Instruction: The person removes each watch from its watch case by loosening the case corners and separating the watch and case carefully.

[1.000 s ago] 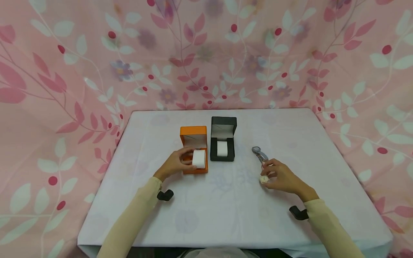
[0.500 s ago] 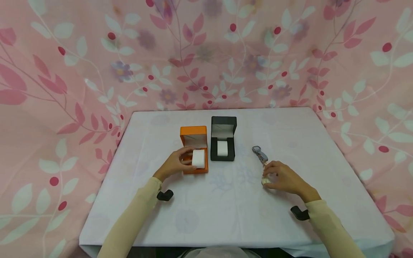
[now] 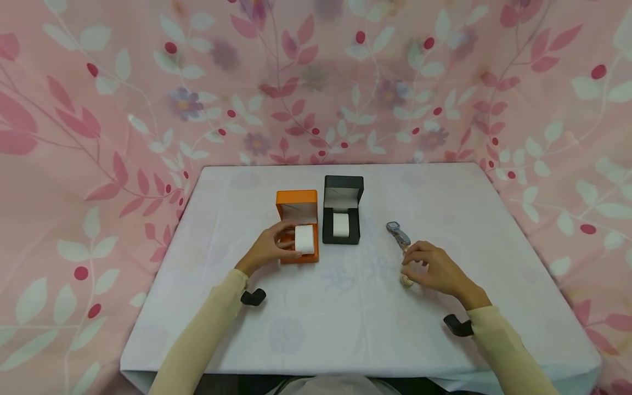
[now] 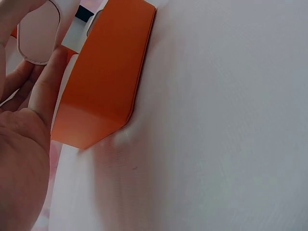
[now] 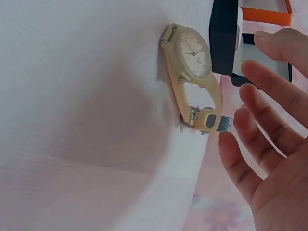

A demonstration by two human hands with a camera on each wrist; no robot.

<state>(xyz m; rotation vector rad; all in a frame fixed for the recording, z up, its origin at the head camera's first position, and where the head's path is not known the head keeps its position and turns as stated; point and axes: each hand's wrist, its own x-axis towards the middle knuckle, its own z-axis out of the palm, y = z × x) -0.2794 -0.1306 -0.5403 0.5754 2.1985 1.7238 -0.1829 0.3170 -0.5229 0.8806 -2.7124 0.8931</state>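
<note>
My left hand (image 3: 269, 248) grips a white watch cushion (image 3: 304, 240) between thumb and fingers, at the front of an open orange watch box (image 3: 297, 197). In the left wrist view the rounded end of the cushion shows beside the thumb, and the box's orange side (image 4: 106, 72) faces the camera. My right hand (image 3: 434, 269) hovers with loosely spread fingers over a cream wristwatch (image 5: 195, 53). That watch rests on the white tablecloth with its strap buckled in a loop, and the fingers are apart from it. Just beyond lies a grey-silver wristwatch (image 3: 398, 233).
To the right of the orange box stands an open dark watch box (image 3: 328, 233) holding a white cushion (image 3: 340, 225). White cloth covers the table (image 3: 345, 323). A pink floral curtain (image 3: 316, 82) hangs behind and along both sides.
My right hand held the cream watch and lowered it to the cloth, then let go, its fingers now off the watch. My left hand and the cushion have stayed put.
</note>
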